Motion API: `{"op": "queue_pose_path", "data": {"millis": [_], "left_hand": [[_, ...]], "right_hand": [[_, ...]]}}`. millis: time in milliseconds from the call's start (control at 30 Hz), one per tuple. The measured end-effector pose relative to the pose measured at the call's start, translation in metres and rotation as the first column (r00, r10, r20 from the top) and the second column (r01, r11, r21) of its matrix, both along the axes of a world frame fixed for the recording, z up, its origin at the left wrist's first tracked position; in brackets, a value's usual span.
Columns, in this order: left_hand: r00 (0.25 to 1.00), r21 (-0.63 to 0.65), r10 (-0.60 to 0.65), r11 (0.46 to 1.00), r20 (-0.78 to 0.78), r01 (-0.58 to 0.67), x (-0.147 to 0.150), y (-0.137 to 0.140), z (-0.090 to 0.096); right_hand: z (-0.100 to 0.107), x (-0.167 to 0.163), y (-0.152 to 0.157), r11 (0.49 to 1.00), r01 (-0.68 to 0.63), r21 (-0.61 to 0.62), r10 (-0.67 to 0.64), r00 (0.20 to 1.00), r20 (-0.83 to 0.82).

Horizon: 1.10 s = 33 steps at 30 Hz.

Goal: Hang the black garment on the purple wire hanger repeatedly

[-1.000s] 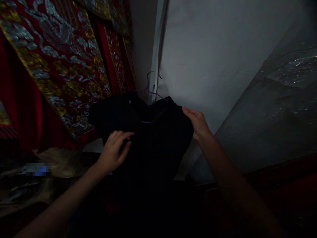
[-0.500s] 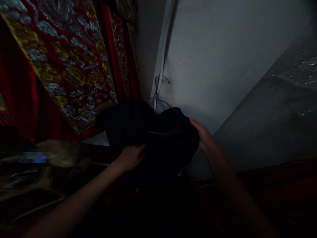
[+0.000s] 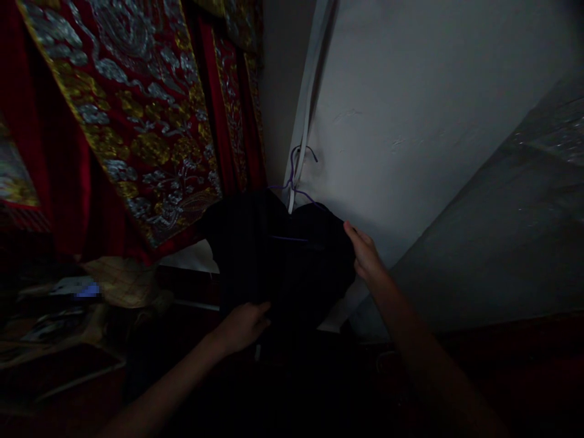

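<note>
A dark garment [image 3: 292,267], seemingly a shirt, hangs on a thin purple wire hanger [image 3: 292,182] against the wall. The hanger's hook shows above the collar, and a stretch of its lower bar shows through the open neck. My left hand [image 3: 246,325] is closed at the front of the garment, low on its middle, pinching the cloth. At the right shoulder edge my right hand [image 3: 364,248] grips the fabric, thumb on top, its other fingers partly hidden. Deep shadow hides the garment's lower end.
Red cloth embroidered in gold and silver [image 3: 150,146] hangs at the left. A white strip or cord [image 3: 308,91] runs down the pale wall [image 3: 401,109]. Clear plastic sheeting [image 3: 515,213] covers the right side. Cluttered items, including a tan bundle [image 3: 121,280], lie at the lower left.
My left hand has slid down the garment's front. My right hand stays at the shoulder edge, slightly further left in view. The view has shifted a little, and the garment hangs straighter.
</note>
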State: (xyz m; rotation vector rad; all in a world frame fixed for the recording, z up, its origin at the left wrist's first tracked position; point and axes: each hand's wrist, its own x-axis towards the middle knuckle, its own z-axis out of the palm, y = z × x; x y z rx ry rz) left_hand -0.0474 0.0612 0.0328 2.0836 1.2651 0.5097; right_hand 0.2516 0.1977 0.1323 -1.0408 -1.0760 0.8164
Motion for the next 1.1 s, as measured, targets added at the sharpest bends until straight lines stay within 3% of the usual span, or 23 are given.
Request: {"op": "queue_pose_path", "data": {"millis": [67,167,267,333,400,467,600,667,833,1100], "left_hand": [[0.998,0.046,0.050,0.998,0.031,-0.052,0.005,0.000,-0.003],[0.983,0.103,0.148,0.982,0.111,-0.160,0.018,0.001,-0.012],[0.949,0.113,0.192,0.968,0.251,-0.225,0.033,-0.003,-0.025],[0.907,0.088,0.197,0.965,0.371,-0.245,0.041,-0.010,-0.033],[0.843,0.028,0.215,0.964,0.493,-0.263,0.047,-0.021,-0.040],[0.752,-0.049,0.272,0.951,0.600,-0.305,0.051,-0.032,-0.045],[0.510,-0.177,0.439,0.858,0.739,-0.483,0.059,-0.049,-0.051],[0.448,-0.201,0.458,0.836,0.768,-0.510,0.062,-0.052,-0.053],[0.511,-0.195,0.417,0.881,0.752,-0.431,0.060,-0.049,-0.052],[0.507,-0.240,0.434,0.883,0.745,-0.402,0.053,-0.053,-0.050]], "right_hand": [[-0.014,-0.005,-0.007,0.979,0.195,0.056,-0.194,0.981,-0.013],[-0.050,-0.027,-0.050,0.905,0.391,0.166,-0.392,0.920,-0.031],[-0.103,-0.066,-0.117,0.948,0.318,-0.028,-0.319,0.947,-0.048],[-0.136,-0.090,-0.156,0.969,0.163,-0.186,-0.180,0.981,-0.077],[-0.155,-0.106,-0.181,0.962,0.037,-0.271,-0.062,0.994,-0.085],[-0.159,-0.111,-0.191,0.953,-0.042,-0.299,0.021,0.997,-0.071],[-0.139,-0.109,-0.186,0.957,-0.085,-0.277,0.096,0.995,0.025],[-0.130,-0.111,-0.183,0.964,-0.084,-0.253,0.107,0.991,0.078],[-0.131,-0.126,-0.187,0.956,-0.110,-0.271,0.152,0.979,0.138],[-0.131,-0.128,-0.191,0.946,-0.121,-0.301,0.174,0.972,0.156]]}}
